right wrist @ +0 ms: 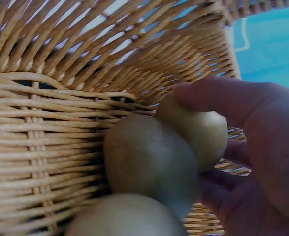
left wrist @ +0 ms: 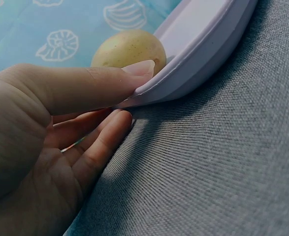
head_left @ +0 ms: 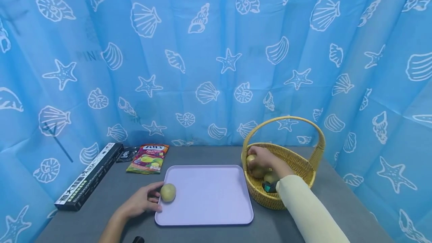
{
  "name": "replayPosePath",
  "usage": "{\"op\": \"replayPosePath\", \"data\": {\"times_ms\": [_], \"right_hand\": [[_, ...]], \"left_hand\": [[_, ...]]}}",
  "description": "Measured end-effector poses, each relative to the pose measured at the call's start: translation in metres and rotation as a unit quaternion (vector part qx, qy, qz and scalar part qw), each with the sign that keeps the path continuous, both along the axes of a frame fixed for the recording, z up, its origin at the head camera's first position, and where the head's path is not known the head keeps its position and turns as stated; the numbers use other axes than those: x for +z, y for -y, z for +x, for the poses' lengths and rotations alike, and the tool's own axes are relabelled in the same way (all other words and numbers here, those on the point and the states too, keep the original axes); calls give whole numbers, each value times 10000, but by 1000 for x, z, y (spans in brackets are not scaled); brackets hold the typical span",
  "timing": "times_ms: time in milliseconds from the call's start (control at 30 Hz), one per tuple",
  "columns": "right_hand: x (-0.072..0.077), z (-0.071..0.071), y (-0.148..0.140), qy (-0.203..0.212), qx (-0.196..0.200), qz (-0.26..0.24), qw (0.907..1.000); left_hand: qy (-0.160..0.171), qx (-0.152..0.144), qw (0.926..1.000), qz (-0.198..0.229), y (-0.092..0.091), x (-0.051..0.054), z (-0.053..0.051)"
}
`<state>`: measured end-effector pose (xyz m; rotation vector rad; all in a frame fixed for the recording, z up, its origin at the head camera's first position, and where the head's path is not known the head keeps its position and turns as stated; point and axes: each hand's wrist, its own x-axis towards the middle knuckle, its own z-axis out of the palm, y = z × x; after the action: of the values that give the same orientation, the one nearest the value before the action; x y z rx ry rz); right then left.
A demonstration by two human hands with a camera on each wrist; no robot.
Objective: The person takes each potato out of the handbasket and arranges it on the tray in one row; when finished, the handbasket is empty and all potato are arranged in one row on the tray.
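Observation:
A lilac tray lies on the table with a round yellow-green fruit at its left edge. My left hand pinches the tray's left rim beside this fruit; in the left wrist view the thumb lies over the rim and the fingers curl below it. Inside the golden wicker basket at the right, my right hand grips another round fruit between thumb and fingers. Two more fruits sit close by in the right wrist view, one of them a browner fruit touching the held one.
Behind the tray's left corner lies a colourful candy bag, with a small black packet next to it. A long black-and-white box stretches along the table's left side. A blue shell-patterned curtain hangs behind. The basket's tall handle arches over its opening.

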<state>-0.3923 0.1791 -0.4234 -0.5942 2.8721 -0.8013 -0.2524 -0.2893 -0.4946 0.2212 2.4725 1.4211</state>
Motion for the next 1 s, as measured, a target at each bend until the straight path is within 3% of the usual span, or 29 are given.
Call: {"op": "replayPosePath", "data": {"times_ms": [233,467,600,800,1000], "right_hand": [[18,12,-10,-591,470,-527,9958],[26,40,-21,-930,615,-1263,9857],[30,61,-24,-966,596,-1939,9744],[30,89,-21,-1158,914,-2864,9467],[28,109,-1,-1454,1229,-3151,9298]], "left_hand": [[12,10,10000,-31,0,2,1],[18,-5,10000,-80,-1,3,1],[-1,11,10000,-70,-2,4,2],[-13,-18,10000,-49,-3,5,3],[-21,-36,10000,-25,-3,6,4]]}}
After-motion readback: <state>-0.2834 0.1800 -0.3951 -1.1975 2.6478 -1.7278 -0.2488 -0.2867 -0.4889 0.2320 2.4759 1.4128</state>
